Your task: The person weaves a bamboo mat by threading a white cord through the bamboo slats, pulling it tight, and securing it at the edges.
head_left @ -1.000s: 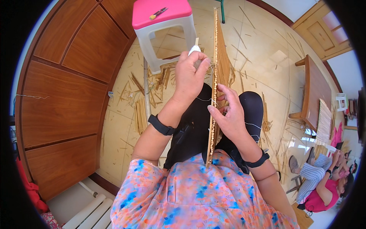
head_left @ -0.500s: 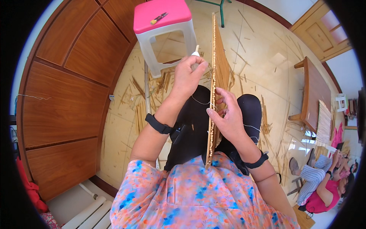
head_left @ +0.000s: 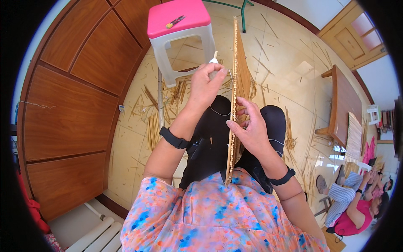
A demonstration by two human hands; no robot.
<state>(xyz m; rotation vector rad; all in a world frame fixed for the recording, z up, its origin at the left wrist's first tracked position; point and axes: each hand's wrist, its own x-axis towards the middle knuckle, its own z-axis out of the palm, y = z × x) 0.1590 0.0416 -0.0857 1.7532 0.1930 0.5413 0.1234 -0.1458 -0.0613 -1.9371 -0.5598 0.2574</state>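
My left hand [head_left: 208, 84] is closed on a white spool [head_left: 213, 60] with a pale stick poking out, left of the long wooden board [head_left: 245, 63] held on edge between my knees. A row of short pale reed ends [head_left: 235, 71] lines the board's upper edge. My right hand [head_left: 252, 128] grips this edge lower down, thumb on the near side and fingers curved over it. A thin white thread [head_left: 219, 114] loops from near the spool to the edge by my right hand. My black-clad knees [head_left: 273, 119] are on either side.
A pink-topped stool [head_left: 178, 12] carries a cutter [head_left: 175, 22]. Reed scraps [head_left: 178, 90] litter the floor. A wooden cabinet [head_left: 71, 113] stands left; a low table [head_left: 344, 101] with a pale mat lies right. Another person [head_left: 354, 214] sits at the lower right, hands raised.
My left hand and the spool have dropped slightly. The board's far end shows a little lower in view. My right hand stays on the edge with little movement.
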